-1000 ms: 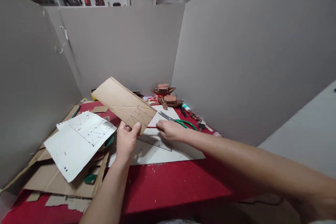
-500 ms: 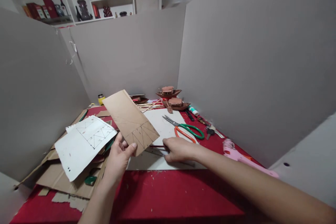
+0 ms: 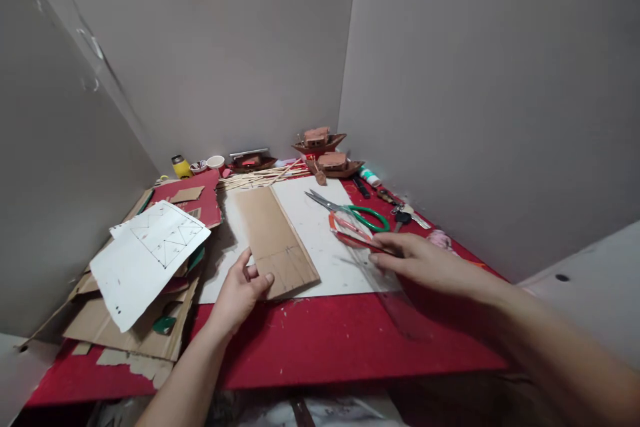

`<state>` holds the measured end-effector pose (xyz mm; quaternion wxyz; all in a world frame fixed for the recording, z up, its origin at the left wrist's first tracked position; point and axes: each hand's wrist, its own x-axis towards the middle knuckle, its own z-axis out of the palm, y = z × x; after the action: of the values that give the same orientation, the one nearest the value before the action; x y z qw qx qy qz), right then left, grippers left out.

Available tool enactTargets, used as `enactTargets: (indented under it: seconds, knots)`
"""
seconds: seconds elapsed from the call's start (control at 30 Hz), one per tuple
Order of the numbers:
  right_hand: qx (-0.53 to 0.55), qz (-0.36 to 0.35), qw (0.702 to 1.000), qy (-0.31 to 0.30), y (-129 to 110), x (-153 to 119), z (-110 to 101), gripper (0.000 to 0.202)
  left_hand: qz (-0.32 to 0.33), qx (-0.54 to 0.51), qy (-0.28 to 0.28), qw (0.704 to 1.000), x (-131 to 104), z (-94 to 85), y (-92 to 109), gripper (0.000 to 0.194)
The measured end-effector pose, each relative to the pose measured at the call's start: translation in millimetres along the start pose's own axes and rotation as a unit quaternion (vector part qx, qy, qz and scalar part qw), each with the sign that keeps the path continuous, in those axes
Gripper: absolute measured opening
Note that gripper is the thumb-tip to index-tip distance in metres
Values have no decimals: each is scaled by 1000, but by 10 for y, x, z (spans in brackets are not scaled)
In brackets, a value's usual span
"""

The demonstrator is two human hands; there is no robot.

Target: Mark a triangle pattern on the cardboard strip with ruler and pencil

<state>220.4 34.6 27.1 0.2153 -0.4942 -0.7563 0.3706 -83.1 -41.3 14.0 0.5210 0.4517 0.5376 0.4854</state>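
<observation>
My left hand (image 3: 241, 289) pinches the near left corner of a long brown cardboard strip (image 3: 274, 239), thumb on top. The strip lies flat on the white board (image 3: 330, 253) and has pencil lines at its near end. My right hand (image 3: 425, 263) is to the right, over the board's right edge. It holds a clear plastic ruler (image 3: 397, 303) together with a thin red pencil (image 3: 356, 241); the ruler slants down over the red tablecloth (image 3: 325, 347). Green-handled scissors (image 3: 367, 217) lie just beyond the right hand.
A white sheet with drawn triangles (image 3: 147, 260) tops a heap of cardboard (image 3: 120, 337) at the left. Along the back are wooden sticks (image 3: 260, 177), two model boats (image 3: 327, 150), a yellow bottle (image 3: 180, 165), keys (image 3: 405, 215). Grey partition walls (image 3: 475, 93) enclose the table.
The cardboard strip, held up in my left hand before, now lies flat on the white board. My right hand has picked up the ruler and red pencil and moved right.
</observation>
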Motion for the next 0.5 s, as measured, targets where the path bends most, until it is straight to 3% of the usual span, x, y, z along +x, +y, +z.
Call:
enactTargets:
  seconds: [0.1,0.2,0.23,0.3,0.4,0.5]
  knots:
    - [109,-11,994,4,-150,-43,42,34,19,84,60,994,-17,-16,-62,74]
    - [219,-12,975,-26,-337,7,171,38,100,211,142,962,-124,-13,26,57]
    - [255,-5,966,-39,-405,42,232,40,109,231,142,956,-158,12,84,53]
    - [323,1,945,-59,-548,128,374,39,72,180,76,978,-193,101,207,50]
    - [418,-12,904,-88,-742,264,602,33,-4,39,-44,998,-152,263,340,64]
    - [471,-20,874,-121,-802,370,749,36,-24,-24,-61,998,-82,316,359,82]
